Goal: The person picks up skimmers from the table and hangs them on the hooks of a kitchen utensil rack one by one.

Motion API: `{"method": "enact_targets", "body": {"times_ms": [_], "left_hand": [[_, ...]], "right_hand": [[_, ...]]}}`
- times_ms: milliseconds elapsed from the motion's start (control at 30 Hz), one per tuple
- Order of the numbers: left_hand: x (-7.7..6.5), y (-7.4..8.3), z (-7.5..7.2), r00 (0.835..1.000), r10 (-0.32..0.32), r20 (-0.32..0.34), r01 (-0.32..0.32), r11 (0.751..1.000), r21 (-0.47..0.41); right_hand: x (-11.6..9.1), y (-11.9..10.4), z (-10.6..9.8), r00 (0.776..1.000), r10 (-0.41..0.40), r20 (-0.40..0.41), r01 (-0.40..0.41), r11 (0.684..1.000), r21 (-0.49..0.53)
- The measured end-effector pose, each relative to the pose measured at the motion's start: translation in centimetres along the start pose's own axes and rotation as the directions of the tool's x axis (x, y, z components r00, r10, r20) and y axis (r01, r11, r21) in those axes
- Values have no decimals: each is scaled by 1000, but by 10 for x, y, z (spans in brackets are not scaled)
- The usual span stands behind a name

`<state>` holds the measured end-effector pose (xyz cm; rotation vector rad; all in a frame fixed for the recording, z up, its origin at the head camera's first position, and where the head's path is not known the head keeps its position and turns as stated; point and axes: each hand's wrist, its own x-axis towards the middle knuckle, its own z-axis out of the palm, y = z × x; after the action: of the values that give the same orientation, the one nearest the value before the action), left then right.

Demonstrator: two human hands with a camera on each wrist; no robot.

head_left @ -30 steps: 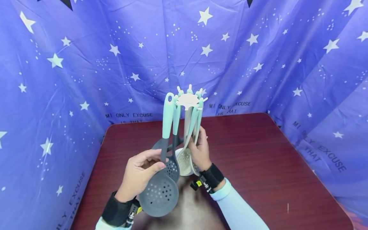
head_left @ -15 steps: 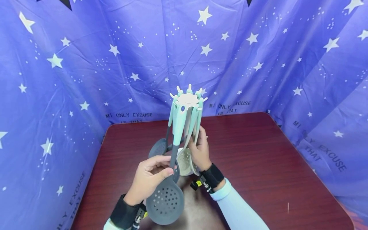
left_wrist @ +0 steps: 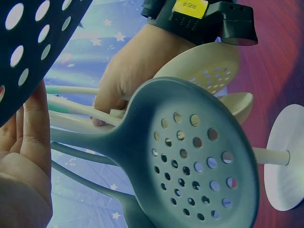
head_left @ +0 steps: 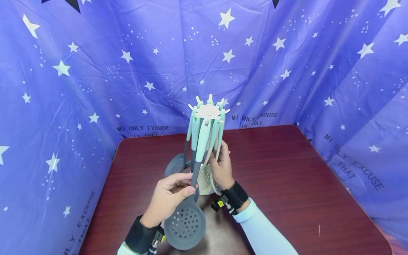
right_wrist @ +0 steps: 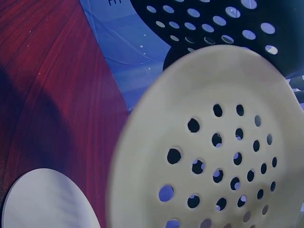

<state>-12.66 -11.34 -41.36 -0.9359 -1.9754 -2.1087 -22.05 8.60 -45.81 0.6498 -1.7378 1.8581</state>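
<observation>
My left hand (head_left: 170,198) pinches the grey neck of a skimmer (head_left: 185,225) with a mint handle. The handle's top end is at a front hook of the white utensil stand (head_left: 208,111). In the left wrist view this skimmer's dark perforated bowl (left_wrist: 28,42) fills the upper left corner. My right hand (head_left: 222,168) grips the stand's post among the hanging utensils, its fingertips partly hidden. Another grey skimmer (left_wrist: 194,156) hangs in front of it there. A cream skimmer (right_wrist: 228,142) fills much of the right wrist view.
The stand's round white base (left_wrist: 287,159) is on the dark red table (head_left: 280,177). A grey slotted utensil (head_left: 175,164) hangs at the stand's left, and a cream spoon (left_wrist: 237,105) hangs near the cream skimmer. A blue star-patterned curtain (head_left: 153,53) surrounds the table.
My left hand has moved right with the skimmer, bringing its handle top from left of the stand to a front hook. The right hand stays at the post.
</observation>
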Motion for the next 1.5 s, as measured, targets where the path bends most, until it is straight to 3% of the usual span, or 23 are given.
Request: {"method": "enact_targets", "body": {"times_ms": [333,600,833,1033,1167,1267,1500], "left_hand": [[0,-4,3,1000,-24,-7,24,1000,8],[-1,-13,10,996,-90,-5,91,993,72],[3,-20,20,985,-168,-35,171,977,126],[5,-22,27,978,-205,-26,206,969,135],[7,-22,27,978,-208,-34,211,963,171],[10,-22,25,974,-222,-46,226,952,206],[19,-20,18,969,-244,-40,245,927,284]], "right_hand": [[3,-24,4,1000,-7,1,7,1000,-21],[-2,-6,1,999,-44,-23,43,998,-36],[-7,-5,-4,997,-79,-9,79,997,-28],[-8,-13,-7,999,-32,6,32,998,-46],[-4,-35,-12,998,10,56,-5,995,-98],[1,-51,-17,993,64,97,-51,990,-128],[9,-65,-33,973,162,167,-132,976,-174]]}}
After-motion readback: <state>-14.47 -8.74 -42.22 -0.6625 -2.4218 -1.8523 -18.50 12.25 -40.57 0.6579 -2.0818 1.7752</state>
